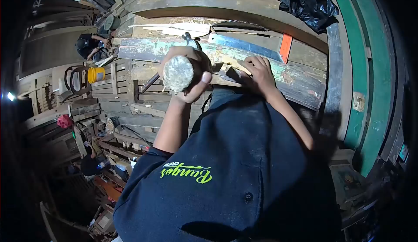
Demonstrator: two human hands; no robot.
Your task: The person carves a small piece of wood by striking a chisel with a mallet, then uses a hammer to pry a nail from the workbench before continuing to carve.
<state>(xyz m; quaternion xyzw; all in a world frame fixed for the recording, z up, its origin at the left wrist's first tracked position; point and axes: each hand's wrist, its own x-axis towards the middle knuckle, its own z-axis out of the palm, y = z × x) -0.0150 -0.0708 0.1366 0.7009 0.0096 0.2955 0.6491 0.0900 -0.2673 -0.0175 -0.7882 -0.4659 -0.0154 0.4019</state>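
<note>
My left hand [191, 83] is wrapped round a thick round object whose rough, pale end [178, 74] faces the camera. Just beyond that hand a curved metal piece [188, 37] shows, partly hidden. My right hand [257, 72] has its fingers bent over a pale wooden piece [238, 66] on a long plank with flaking green paint [300, 80]. Small dark and light pieces lie between my two hands; their exact shape is unclear. Behind my right hand lies a handsaw with a blue-grey blade [246, 45] and an orange handle [285, 48].
A black plastic bag [309, 6] sits at the upper right, near long green boards [372, 68]. A dark rod [150, 82] is left of my left hand. Farther left are a yellow bucket [96, 75], a crouching person [89, 46] and another person [90, 163] among timber.
</note>
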